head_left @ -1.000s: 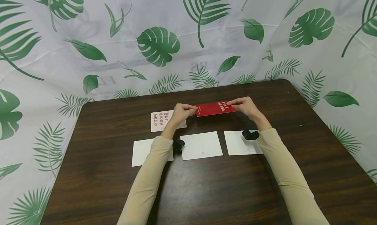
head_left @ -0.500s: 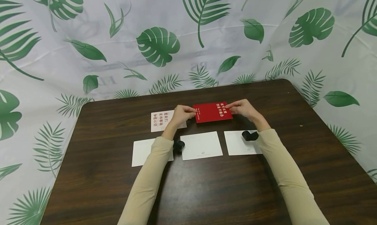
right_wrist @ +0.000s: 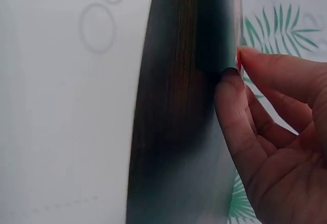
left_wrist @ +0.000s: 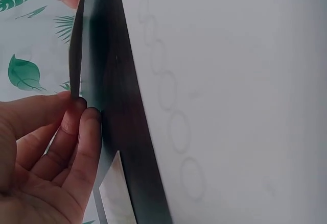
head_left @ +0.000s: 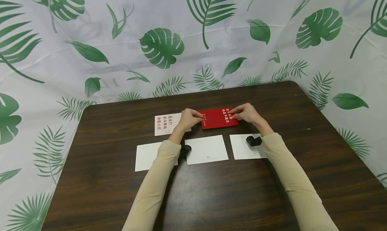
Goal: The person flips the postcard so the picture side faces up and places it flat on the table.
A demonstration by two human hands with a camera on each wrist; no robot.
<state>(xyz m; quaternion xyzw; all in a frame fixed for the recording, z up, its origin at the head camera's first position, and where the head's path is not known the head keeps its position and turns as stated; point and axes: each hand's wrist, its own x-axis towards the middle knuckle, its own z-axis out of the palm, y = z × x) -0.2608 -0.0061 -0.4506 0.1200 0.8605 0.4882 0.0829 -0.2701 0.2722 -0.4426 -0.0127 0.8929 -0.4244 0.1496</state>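
Observation:
A red card (head_left: 215, 118) with white lettering is held by its two short edges close over the table, beyond the white cards. My left hand (head_left: 188, 119) pinches its left edge between thumb and fingers. At its right edge, my right hand (head_left: 247, 115) pinches near the white characters. In the left wrist view the card (left_wrist: 76, 45) appears edge-on between both hands. The right wrist view has my thumb and finger (right_wrist: 234, 106) at the card's end. Left of it lies a pale card (head_left: 164, 125) with dark red characters, partly covered by my left hand.
Three white cards lie in a row nearer me: a left one (head_left: 146, 153), partly under my forearm, a middle one (head_left: 207, 150) and a right one (head_left: 240, 147). The dark wooden table (head_left: 99, 177) meets a leaf-patterned cloth (head_left: 121, 73) behind. Each wrist carries a black camera.
The red card has swung from a steep tilt to lying flatter, and has come lower and slightly toward me. Both hands kept their pinch; the right hand shifted a little left. Other cards stayed put.

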